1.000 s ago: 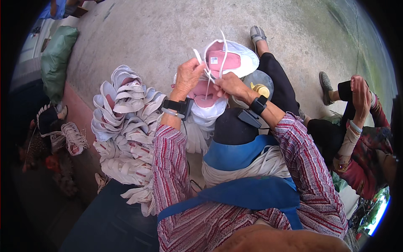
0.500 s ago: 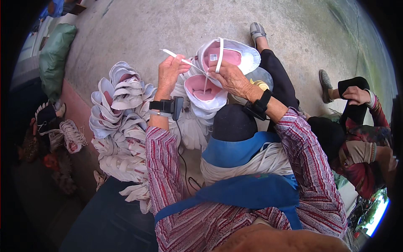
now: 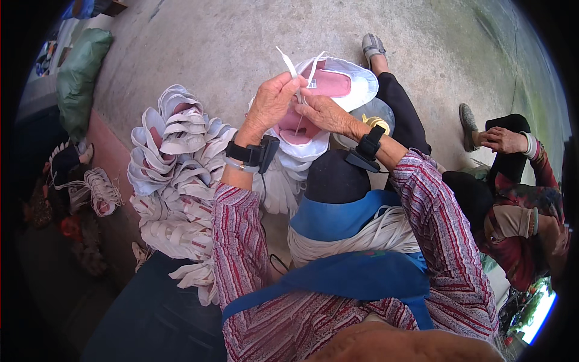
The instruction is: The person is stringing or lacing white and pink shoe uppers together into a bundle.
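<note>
At the frame's upper centre, the left hand's (image 3: 275, 100) grip is pinching a white lace (image 3: 288, 62) over pink-lined shoes (image 3: 363, 84); the right hand (image 3: 330, 114) is working alongside, its grip unclear.

The left arm (image 3: 242, 241) and the right arm (image 3: 440, 232) reach forward with bent elbows, and the forearms (image 3: 393, 152) turn inward. The left hand (image 3: 272, 102) and the right hand (image 3: 327, 114) are close together, their fingers (image 3: 284, 81) bent in a pinching grip.

We note a grey concrete floor (image 3: 241, 48): white shoe pile (image 3: 172, 235) left of centre, green sack (image 3: 84, 84) at upper left.
</note>
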A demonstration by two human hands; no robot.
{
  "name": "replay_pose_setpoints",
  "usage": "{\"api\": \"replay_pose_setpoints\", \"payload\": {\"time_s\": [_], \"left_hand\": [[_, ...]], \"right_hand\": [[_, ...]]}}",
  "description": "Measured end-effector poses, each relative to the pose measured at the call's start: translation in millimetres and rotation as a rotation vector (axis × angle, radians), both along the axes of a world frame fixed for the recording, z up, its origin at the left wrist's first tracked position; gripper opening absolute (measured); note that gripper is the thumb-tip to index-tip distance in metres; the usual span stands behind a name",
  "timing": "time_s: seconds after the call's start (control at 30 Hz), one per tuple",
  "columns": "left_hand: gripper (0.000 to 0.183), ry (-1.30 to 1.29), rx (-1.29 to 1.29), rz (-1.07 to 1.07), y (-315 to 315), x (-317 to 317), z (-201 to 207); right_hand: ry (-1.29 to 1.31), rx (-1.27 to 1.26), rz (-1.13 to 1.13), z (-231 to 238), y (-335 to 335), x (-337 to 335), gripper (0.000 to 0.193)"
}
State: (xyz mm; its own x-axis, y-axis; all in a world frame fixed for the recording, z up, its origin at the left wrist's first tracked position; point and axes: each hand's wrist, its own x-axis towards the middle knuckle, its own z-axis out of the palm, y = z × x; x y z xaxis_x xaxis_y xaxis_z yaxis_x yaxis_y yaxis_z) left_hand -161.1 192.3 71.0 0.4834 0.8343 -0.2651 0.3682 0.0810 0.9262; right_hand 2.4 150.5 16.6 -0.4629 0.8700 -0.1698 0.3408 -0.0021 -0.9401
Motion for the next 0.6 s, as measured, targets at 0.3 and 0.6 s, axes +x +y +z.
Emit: {"api": "replay_pose_setpoints", "payload": {"time_s": [0.3,0.6], "left_hand": [[0.008,0.033,0.072,-0.145,-28.3,1.4,-69.8],[0.027,-0.083,-0.244,0.004,-27.3,-2.3,-67.3]], "right_hand": [[0.171,-0.241,-0.123,10.0,-6.1,12.7,0.036],[0.384,-0.431,-0.336,-5.8,-12.3,7.5,0.032]]}}
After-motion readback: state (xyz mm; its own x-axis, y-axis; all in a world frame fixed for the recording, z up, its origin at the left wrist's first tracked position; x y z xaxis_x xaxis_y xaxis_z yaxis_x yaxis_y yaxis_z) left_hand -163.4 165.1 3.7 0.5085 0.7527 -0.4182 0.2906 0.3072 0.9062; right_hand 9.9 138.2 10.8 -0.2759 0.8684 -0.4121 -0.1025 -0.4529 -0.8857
